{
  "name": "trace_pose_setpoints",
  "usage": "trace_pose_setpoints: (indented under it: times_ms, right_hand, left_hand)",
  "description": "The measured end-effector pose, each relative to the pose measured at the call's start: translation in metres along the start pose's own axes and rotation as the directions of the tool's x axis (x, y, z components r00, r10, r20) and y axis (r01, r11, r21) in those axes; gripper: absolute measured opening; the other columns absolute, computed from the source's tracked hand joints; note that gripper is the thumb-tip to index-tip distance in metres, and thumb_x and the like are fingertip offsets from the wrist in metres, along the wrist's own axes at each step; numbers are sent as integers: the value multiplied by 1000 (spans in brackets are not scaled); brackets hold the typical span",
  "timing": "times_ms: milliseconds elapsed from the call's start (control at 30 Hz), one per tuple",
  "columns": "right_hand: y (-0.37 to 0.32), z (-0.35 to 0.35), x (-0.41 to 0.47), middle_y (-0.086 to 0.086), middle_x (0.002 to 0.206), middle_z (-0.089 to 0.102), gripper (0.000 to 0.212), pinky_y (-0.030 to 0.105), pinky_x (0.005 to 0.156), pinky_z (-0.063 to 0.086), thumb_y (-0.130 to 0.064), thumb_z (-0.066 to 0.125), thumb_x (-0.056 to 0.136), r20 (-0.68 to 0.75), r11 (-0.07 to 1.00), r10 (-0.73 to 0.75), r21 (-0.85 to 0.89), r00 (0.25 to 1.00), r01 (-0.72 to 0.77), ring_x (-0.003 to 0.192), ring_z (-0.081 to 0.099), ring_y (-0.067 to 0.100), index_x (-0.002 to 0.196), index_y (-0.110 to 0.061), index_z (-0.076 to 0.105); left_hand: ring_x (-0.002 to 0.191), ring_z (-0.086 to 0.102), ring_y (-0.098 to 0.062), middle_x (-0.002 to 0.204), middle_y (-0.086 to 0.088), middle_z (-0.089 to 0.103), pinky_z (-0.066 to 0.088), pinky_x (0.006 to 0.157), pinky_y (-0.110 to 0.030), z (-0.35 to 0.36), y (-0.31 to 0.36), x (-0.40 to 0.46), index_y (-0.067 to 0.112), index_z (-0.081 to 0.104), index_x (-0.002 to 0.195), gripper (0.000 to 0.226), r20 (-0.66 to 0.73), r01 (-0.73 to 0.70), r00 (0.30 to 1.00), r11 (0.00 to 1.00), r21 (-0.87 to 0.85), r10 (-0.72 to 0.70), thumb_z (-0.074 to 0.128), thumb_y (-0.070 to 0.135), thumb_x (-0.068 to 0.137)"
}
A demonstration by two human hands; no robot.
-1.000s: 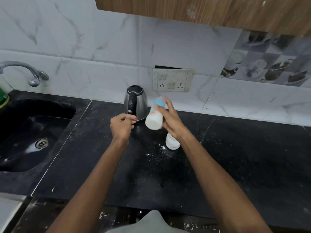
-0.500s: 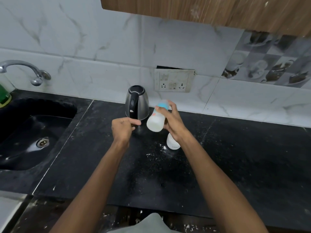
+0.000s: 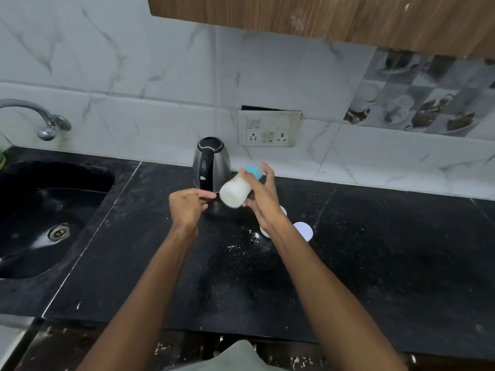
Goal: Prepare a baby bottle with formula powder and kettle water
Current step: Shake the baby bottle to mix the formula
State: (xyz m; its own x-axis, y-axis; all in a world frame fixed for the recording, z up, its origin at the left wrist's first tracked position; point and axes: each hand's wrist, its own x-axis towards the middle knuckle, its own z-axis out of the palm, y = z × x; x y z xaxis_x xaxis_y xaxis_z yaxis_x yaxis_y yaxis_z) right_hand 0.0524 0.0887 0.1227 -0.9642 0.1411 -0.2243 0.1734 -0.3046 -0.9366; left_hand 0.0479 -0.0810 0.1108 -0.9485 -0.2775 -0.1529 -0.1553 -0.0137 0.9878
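My right hand (image 3: 261, 195) grips a baby bottle (image 3: 237, 190) filled with white liquid; it is tilted, blue cap end up and away, and blurred. My left hand (image 3: 187, 203) hovers just left of the bottle with its fingers curled together and nothing in it. A steel kettle (image 3: 211, 163) with a black handle stands on the counter right behind both hands. A white formula container (image 3: 265, 231) sits mostly hidden under my right wrist, and its round white lid (image 3: 304, 231) lies flat beside it.
White powder is spilled on the black stone counter (image 3: 388, 250) in front of the container. A black sink (image 3: 45, 218) with a steel tap (image 3: 40, 119) lies to the left. A wall socket plate (image 3: 269, 128) sits behind the kettle.
The bottle has tipped further over, its base swinging toward me and to the left. My left hand has stayed beside it. The white lid has come into sight by my right wrist.
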Motion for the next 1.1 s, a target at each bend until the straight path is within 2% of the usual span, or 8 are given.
trace_pose_setpoints:
  times_ms: [133,300,467,600,700,800,934,1100]
  right_hand:
    - [-3,3,-1,14,124,65,68,39,59,54,-33,80,90,89,995,2,-96,996,6,95,73,27,144,-39,39]
    - [-5,1,3,16,130,60,65,34,49,54,-34,74,95,47,1000,8,4,999,-8,99,72,33,146,-34,33]
    - [-5,-2,4,14,126,59,56,35,50,57,-28,68,100,40,996,12,88,999,-15,97,71,31,144,-30,32]
    - [-1,-5,3,18,136,57,64,48,58,60,-27,74,96,175,998,39,-57,984,-30,104,74,33,146,-35,35]
    - [1,-9,4,16,128,61,53,40,51,59,-27,67,100,114,997,40,56,993,-46,99,72,32,143,-29,36]
    - [1,-18,4,13,120,67,57,41,53,57,-23,70,99,249,994,89,-83,965,-70,97,74,33,145,-32,39]
    - [1,-24,9,22,132,59,58,34,47,57,-27,69,99,98,997,52,51,994,-58,90,74,32,147,-23,36]
    - [-4,-28,8,18,128,61,61,34,46,58,-27,74,96,164,998,33,-59,986,-24,93,74,32,145,-29,38]
  left_hand:
    - [69,70,-12,76,-12,75,53,64,-24,-3,7,-2,1,63,56,40,-8,-12,1000,1000,-17,12,33,-19,73]
    - [72,68,-21,78,-16,76,56,68,-31,-5,1,-2,2,59,51,38,1,-10,1000,1000,-19,10,32,-19,69]
    - [73,70,-19,76,-14,75,56,70,-31,-1,-2,-2,1,59,52,37,12,4,1000,1000,-28,-4,33,-20,69]
    - [72,70,-23,75,-16,75,57,72,-35,3,-6,0,-1,59,52,35,40,32,999,999,-34,-30,34,-20,68]
    - [77,71,-23,73,-14,75,57,71,-34,3,-10,-1,3,58,48,40,30,45,999,999,-27,-45,33,-20,69]
    - [79,69,-26,75,-17,73,57,76,-38,4,-9,-4,1,57,50,36,41,48,998,998,-36,-47,33,-20,68]
    - [76,69,-21,75,-16,73,58,83,-43,6,-12,-4,2,57,52,38,37,63,997,996,-56,-61,32,-21,71]
    - [81,72,-22,78,-12,76,59,84,-41,8,-15,-1,5,65,58,42,35,98,995,995,-30,-97,37,-18,78]
